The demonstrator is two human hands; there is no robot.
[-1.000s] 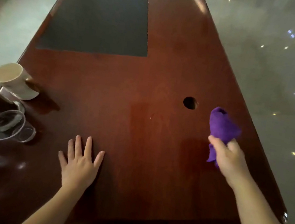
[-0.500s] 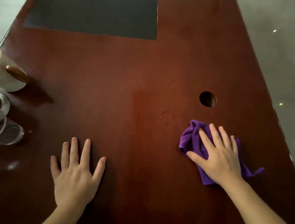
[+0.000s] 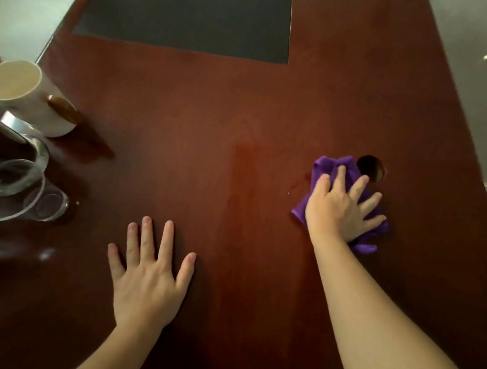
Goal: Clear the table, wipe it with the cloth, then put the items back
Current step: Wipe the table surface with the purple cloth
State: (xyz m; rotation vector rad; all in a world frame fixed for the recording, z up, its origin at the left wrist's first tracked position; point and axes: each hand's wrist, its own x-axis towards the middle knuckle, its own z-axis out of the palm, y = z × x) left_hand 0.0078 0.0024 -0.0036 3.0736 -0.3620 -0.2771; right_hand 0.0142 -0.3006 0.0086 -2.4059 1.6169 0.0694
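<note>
Right hand [image 3: 344, 210] lies flat, fingers spread, pressing the crumpled purple cloth [image 3: 334, 168] onto the glossy reddish-brown wooden table [image 3: 212, 125], touching the near-left edge of the round cable hole [image 3: 372, 169]. Left hand [image 3: 149, 277] rests open, palm down, holding nothing, well left of the hole.

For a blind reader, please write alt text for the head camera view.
A right hand presses a crumpled purple cloth flat onto a dark red-brown wooden table, beside a round hole. The left hand lies flat; a white ceramic mug stands left.
</note>
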